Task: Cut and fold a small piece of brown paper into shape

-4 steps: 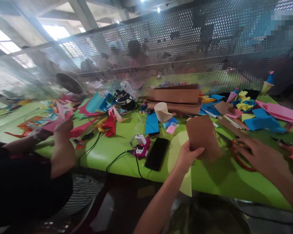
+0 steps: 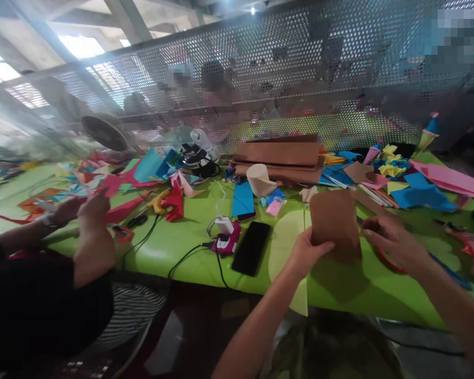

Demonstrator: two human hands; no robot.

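Observation:
My left hand (image 2: 310, 252) pinches a folded piece of brown paper (image 2: 335, 223) at its lower left, thumb in front, and holds it up over the table. My right hand (image 2: 397, 239) is just right of the paper, its fingers curled together near the paper's edge. Whatever is in those fingertips, if anything, is hidden. Below them shows the red handle of scissors (image 2: 393, 264), partly covered by the hand; I cannot tell whether the hand touches it. A pale yellow-green paper sheet (image 2: 286, 247) lies under my left forearm and overhangs the table edge.
On the green table (image 2: 189, 242) lie a black phone (image 2: 252, 248), a magenta power adapter (image 2: 226, 242) with cords and a rolled beige strip (image 2: 259, 180). Folded brown paper (image 2: 278, 155) and coloured scraps line the mesh screen. A co-worker's hands (image 2: 92, 208) handle pink paper at left.
My right hand has moved left and up from above the red scissors handle toward the brown paper, its fingers curling in. The brown paper has shifted slightly right in my left hand.

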